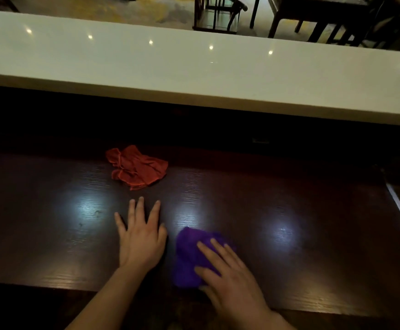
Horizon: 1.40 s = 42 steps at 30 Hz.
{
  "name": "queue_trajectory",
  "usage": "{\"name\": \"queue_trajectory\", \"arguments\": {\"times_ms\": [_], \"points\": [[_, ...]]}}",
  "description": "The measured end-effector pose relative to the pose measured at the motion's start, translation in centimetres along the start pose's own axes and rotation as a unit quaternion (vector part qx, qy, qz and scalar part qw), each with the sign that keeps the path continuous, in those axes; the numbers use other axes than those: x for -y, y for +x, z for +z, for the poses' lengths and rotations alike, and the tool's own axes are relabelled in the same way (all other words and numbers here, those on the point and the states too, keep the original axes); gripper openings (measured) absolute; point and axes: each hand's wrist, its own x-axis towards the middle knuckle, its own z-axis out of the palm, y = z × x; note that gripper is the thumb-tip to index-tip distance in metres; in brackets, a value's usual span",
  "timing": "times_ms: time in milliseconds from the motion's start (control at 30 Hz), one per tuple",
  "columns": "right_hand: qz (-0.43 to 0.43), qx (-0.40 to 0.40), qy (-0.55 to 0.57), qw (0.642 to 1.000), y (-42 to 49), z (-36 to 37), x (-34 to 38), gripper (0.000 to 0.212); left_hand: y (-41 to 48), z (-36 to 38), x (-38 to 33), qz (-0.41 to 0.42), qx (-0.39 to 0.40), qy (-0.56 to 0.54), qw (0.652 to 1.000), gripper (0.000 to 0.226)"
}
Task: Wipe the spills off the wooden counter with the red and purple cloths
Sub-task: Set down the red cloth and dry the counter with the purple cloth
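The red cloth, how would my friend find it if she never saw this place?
Look at the dark wooden counter below the long white ledge. Near its far edge, just beyond the bare left hand, lies a crumpled red cloth. Nobody touches it, while the purple cloth sits under the right hand.

left hand (141, 239) flat, fingers (139, 206) spread, right hand (232, 279) palm-down

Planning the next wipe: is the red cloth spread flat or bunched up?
Bunched up. The red cloth lies crumpled with folds and turned-over edges on the wooden counter, beyond the left hand, untouched.
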Motion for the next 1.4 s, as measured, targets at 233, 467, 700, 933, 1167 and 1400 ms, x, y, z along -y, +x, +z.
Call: {"name": "queue_trajectory", "arguments": {"times_ms": [233,467,700,933,1167,1400], "points": [[0.080,-0.030,0.018,0.996,5.9,-0.8,-3.6,0.029,0.2,0.8,-0.4,0.008,-0.008,0.028,1.000,0.065],[0.187,0.007,-0.005,0.982,21.8,-1.9,-9.2,0.062,0.2,1.1,-0.3,0.005,-0.024,0.035,0.999,0.064],[0.106,-0.023,0.019,0.994,21.0,-0.1,-4.6,0.049,0.4,1.4,-0.1,0.006,-0.031,0.033,0.999,0.062],[-0.023,-0.010,-0.014,1.000,4.5,0.4,-4.4,0.059,0.2,1.2,-0.1,0.009,-0.034,0.036,0.999,0.063],[0.225,-0.059,-0.023,0.972,8.3,-4.4,-17.4,0.053,0.1,1.2,-0.5,0.011,-0.036,0.045,0.998,0.065],[0.237,-0.067,-0.023,0.969,12.0,-3.3,-13.2,0.052,0.1,1.2,-0.7,0.011,-0.032,0.054,0.998,0.065]]}}
